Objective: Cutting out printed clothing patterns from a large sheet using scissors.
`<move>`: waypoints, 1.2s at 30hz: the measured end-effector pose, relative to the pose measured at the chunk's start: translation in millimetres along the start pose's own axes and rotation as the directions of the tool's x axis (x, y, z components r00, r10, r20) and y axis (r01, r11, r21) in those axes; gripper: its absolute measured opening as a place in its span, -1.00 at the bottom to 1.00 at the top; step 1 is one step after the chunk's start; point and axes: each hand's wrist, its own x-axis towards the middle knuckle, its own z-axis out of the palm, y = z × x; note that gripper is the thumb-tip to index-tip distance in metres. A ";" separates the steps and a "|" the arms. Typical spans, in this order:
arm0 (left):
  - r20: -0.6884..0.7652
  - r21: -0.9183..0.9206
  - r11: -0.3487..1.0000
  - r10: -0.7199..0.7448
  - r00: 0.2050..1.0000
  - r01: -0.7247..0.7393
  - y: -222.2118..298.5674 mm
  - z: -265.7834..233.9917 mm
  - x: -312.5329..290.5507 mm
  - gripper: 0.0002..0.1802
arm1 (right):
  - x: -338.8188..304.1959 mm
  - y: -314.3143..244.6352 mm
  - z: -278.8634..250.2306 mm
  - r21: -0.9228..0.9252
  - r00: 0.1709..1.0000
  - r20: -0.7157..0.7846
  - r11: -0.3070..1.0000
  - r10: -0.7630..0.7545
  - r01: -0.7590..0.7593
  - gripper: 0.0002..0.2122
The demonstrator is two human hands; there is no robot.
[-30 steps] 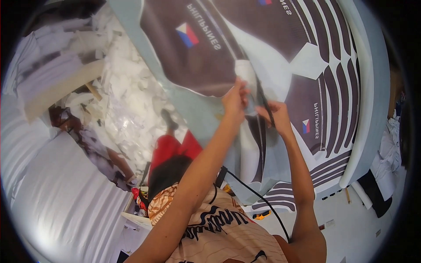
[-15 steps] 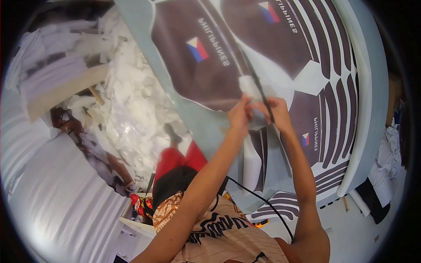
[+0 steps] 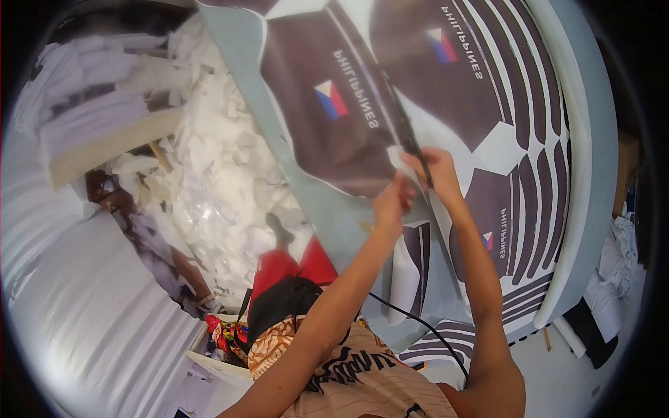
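Observation:
A large white printed sheet (image 3: 428, 108) with dark brown shapes, pale lettering and small flags lies over the grey-blue table (image 3: 324, 198). My right hand (image 3: 440, 174) is closed around a long thin dark thing along the sheet's cut edge; whether it is a tool or a curled edge is unclear. Just left and nearer, my left hand (image 3: 395, 202) has its fingers curled, slightly blurred, by the lower edge of a dark brown panel (image 3: 320, 104). What it pinches, if anything, cannot be made out. A pale curled flap (image 3: 398, 159) rises beside my right fingertips.
A rolled cut piece (image 3: 405, 279) lies on the table below my hands. A black cord (image 3: 418, 317) runs beside my right arm. White scraps (image 3: 216, 160) heap up left of the table. Striped strips (image 3: 536, 174) of the sheet extend right, and white cloth (image 3: 606, 268) hangs beyond.
The view has shifted, so the table sits a little lower and further right. My left hand has come down from the flap, while my right hand has moved up the edge toward it.

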 end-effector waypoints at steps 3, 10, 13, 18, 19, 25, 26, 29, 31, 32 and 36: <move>0.003 -0.020 1.000 -0.008 1.000 0.008 0.4 -0.1 0.7 -0.60 | 9.7 -8.6 4.4 -0.027 1.000 -0.006 1.000 -0.005 0.005 -0.58; -0.040 -0.044 0.998 -0.037 0.999 0.035 1.7 2.0 -1.1 -0.57 | 31.4 -29.7 14.0 -0.027 0.999 -0.030 1.000 -0.015 0.014 -0.56; -0.041 -0.044 0.999 -0.027 0.999 0.026 2.4 2.4 -2.3 -0.57 | 41.8 -37.7 18.8 -0.017 0.999 -0.027 0.999 -0.042 0.042 -0.55; 0.012 -0.069 0.998 -0.009 1.000 0.010 1.9 1.4 -3.4 -0.57 | 65.9 -52.7 25.4 -0.059 0.994 -0.041 0.993 -0.101 0.099 -0.53; -0.024 -0.049 0.999 -0.015 1.000 0.013 1.9 1.5 -3.0 -0.57 | 71.5 -57.2 27.2 -0.047 0.995 -0.042 0.995 -0.090 0.088 -0.53; -0.028 -0.021 1.000 -0.010 1.000 0.009 1.4 1.6 -2.9 -0.55 | 93.6 -88.7 35.5 0.014 0.993 -0.044 0.994 -0.107 0.108 -0.53; 0.017 -0.036 0.999 0.014 1.000 -0.013 1.5 1.6 -2.7 -0.55 | 98.1 -94.3 36.8 0.012 0.993 -0.039 0.994 -0.108 0.109 -0.54; 0.025 -0.021 1.000 0.003 1.000 -0.003 1.1 1.0 -1.1 -0.54 | 112.8 -107.9 39.7 0.025 0.990 -0.032 0.990 -0.140 0.141 -0.54; -0.001 -0.006 1.000 -0.023 1.000 0.023 0.2 -0.1 0.6 -0.55 | 123.8 -116.3 42.2 0.031 0.986 -0.033 0.986 -0.166 0.167 -0.54; 0.043 -0.022 1.000 -0.012 0.999 0.013 -0.3 -0.7 1.8 -0.55 | 125.5 -116.9 44.4 0.034 0.984 -0.026 0.983 -0.178 0.179 -0.53; 0.101 0.026 0.999 -0.027 0.995 0.025 0.9 -6.4 3.0 -0.57 | 106.0 -108.4 47.3 -0.032 0.972 -0.119 0.979 -0.202 0.200 -0.54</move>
